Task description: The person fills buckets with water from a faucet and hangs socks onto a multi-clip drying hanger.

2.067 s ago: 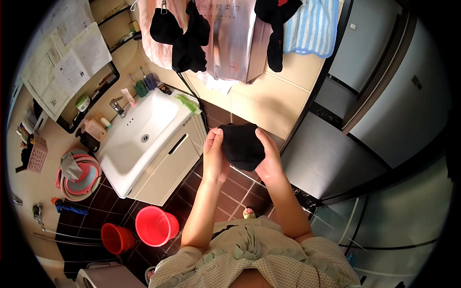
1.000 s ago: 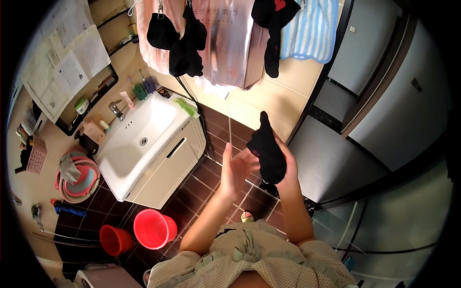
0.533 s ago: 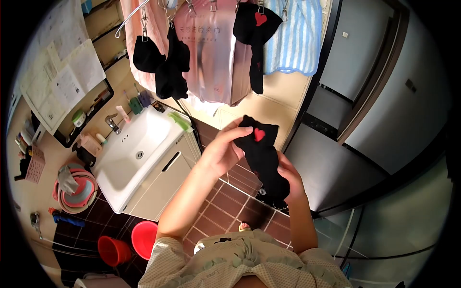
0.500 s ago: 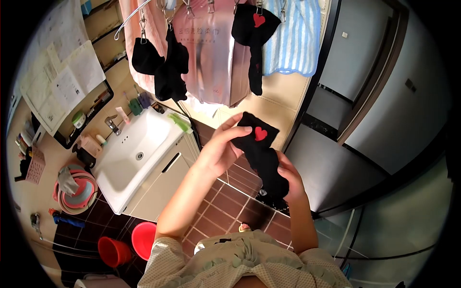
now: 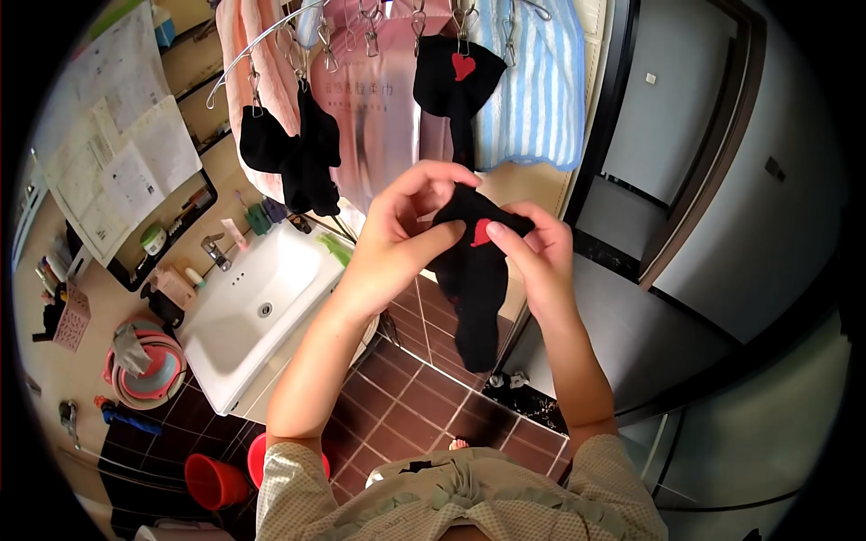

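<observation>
Hanging sock (image 5: 442,90): lower end hidden behind left fingers (image 5: 424,175). Striped towel (image 5: 532,108), above right fingers (image 5: 511,245), cut by top edge. Bucket (image 5: 257,458) half behind sleeve (image 5: 293,487).

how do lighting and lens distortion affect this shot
Head view: the brown door frame bows and the corners go black; head view: the white washbasin is brightly lit, a dark shadow lies on the floor tiles near the foot, and the black sock shows little fold detail
</observation>
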A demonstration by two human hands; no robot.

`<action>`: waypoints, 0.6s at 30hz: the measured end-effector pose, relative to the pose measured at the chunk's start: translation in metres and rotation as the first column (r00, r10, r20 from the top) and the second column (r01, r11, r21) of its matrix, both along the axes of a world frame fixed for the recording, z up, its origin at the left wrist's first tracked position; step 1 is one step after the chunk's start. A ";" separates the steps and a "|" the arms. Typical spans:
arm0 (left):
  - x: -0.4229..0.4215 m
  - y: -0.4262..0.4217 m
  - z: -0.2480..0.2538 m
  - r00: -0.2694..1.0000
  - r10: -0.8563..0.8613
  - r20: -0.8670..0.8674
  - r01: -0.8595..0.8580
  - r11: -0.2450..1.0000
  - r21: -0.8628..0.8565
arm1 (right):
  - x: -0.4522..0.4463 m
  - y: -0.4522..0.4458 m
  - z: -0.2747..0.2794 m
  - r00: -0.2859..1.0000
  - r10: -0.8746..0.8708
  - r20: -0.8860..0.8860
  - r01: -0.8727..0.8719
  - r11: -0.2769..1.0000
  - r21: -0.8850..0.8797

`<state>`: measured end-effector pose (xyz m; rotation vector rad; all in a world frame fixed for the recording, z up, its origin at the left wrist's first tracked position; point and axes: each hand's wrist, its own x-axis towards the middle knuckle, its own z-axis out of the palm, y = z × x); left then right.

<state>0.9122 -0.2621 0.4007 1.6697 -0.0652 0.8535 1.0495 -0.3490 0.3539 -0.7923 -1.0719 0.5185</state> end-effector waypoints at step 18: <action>0.035 0.028 0.040 0.960 0.272 -0.064 -0.268 0.961 0.063 | 0.071 0.035 0.139 0.672 -0.505 0.542 0.520 0.843 0.141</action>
